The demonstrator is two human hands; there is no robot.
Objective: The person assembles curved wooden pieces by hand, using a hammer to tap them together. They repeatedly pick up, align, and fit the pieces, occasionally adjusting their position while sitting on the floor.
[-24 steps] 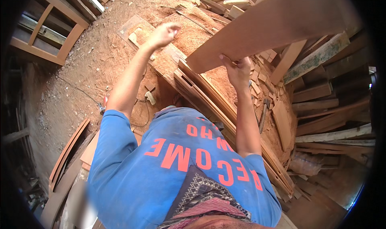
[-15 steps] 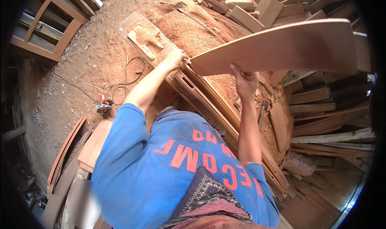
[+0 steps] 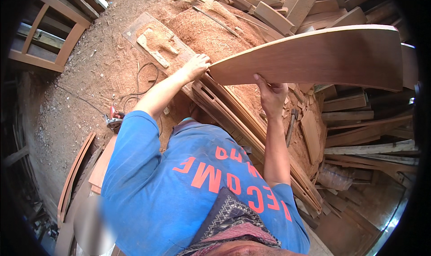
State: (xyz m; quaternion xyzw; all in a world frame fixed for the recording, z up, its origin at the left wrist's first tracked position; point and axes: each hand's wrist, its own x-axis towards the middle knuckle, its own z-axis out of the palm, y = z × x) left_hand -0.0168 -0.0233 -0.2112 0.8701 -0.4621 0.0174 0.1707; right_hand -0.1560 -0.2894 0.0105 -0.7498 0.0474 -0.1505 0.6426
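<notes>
A wide brown wooden panel (image 3: 314, 58) is held up between both my hands, reaching off to the right. My left hand (image 3: 196, 66) closes on its narrow left end, just above the bench. Lower along the bottom edge, my right hand (image 3: 271, 92) pinches the panel, thumb on the near face and fingers behind it. Under my left hand lie long wooden rails (image 3: 238, 121) with a slot cut near one end, stacked along the bench plank (image 3: 139, 29). A pale, notched wooden piece (image 3: 152, 49) rests on the plank beyond my left hand.
Sawdust covers the ground. A red power tool (image 3: 114, 119) with a cord lies at left, near curved wooden strips (image 3: 76, 175). A wooden frame (image 3: 67, 45) leans at the upper left. Stacked boards (image 3: 350, 105) fill the right side, and a hammer (image 3: 292, 123) lies nearby.
The panel's far right end has dipped slightly, while both hands keep their hold. The whole view has shifted a little.
</notes>
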